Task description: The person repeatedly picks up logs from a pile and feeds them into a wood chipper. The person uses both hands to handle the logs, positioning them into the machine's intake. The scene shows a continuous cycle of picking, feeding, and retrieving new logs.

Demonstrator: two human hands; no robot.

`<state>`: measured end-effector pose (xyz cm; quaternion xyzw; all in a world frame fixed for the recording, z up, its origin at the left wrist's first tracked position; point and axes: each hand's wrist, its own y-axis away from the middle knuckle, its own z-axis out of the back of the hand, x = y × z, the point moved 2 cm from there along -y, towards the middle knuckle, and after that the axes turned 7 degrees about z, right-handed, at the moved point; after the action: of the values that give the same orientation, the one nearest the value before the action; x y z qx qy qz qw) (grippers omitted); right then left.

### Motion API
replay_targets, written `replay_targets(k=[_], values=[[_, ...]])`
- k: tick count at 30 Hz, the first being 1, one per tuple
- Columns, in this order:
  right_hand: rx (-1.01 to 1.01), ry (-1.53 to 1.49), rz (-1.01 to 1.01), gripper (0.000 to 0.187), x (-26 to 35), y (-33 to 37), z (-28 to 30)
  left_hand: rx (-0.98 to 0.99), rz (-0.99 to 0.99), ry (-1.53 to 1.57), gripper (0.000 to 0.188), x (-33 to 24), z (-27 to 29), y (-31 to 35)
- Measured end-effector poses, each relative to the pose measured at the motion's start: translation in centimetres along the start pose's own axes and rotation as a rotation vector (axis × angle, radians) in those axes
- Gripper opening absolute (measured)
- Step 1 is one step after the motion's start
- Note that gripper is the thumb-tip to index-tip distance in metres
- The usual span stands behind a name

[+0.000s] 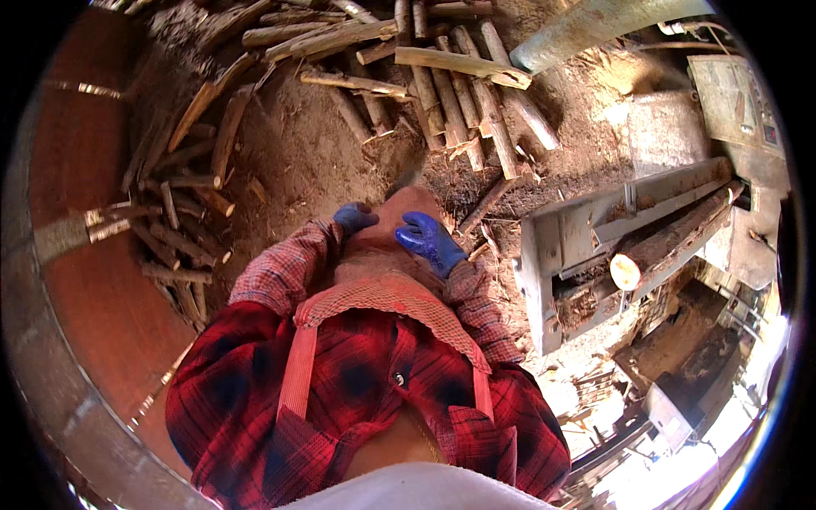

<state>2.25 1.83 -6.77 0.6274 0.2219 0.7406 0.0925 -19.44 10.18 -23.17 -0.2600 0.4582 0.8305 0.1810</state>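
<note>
Both my hands wear blue gloves and are close in front of my body, over a reddish-brown apron [387,252]. My left hand [354,218] is at the apron's left edge, its fingers loosely bent and nothing visible in them. My right hand [431,244] lies against the apron's right side, its bent fingers apart and pointing left, with no object in it. Beyond my hands, several cut logs [459,106] lie side by side on the dirt floor [293,157].
At the right, a grey metal trough [544,246] holds a thick log [627,270]. More sticks are heaped in a wood pile [183,234] at the left, beside a red-brown panel [106,314]. A large pipe [586,34] slants across the far right.
</note>
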Motion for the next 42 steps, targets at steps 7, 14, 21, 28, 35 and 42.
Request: replay_targets(k=[7,14,21,28,35,42], values=[[-0.367,-0.788,-0.151,0.026,-9.7,-15.8,6.3,0.304,0.025,0.0,0.037,0.4,5.7,-11.6],[-0.73,-0.906,-0.675,0.025,-26.5,-22.0,13.6,0.343,0.448,-0.311,0.058,-2.1,22.0,-29.4],[-0.963,-1.127,-0.618,0.036,-24.2,-25.5,11.4,0.038,0.05,-0.685,0.09,-5.9,26.7,-57.0],[-1.334,-0.938,-0.69,0.047,-24.9,-30.1,4.0,-0.066,-0.095,-0.898,0.1,-5.6,22.7,-74.8],[-1.271,-0.999,-0.604,0.049,-21.0,-32.7,6.4,0.23,-0.272,-0.83,0.089,-6.1,27.4,-71.1],[-0.916,-1.728,0.23,0.056,-8.9,-45.7,16.2,0.624,-0.106,0.594,0.068,-15.5,30.5,-48.7]])
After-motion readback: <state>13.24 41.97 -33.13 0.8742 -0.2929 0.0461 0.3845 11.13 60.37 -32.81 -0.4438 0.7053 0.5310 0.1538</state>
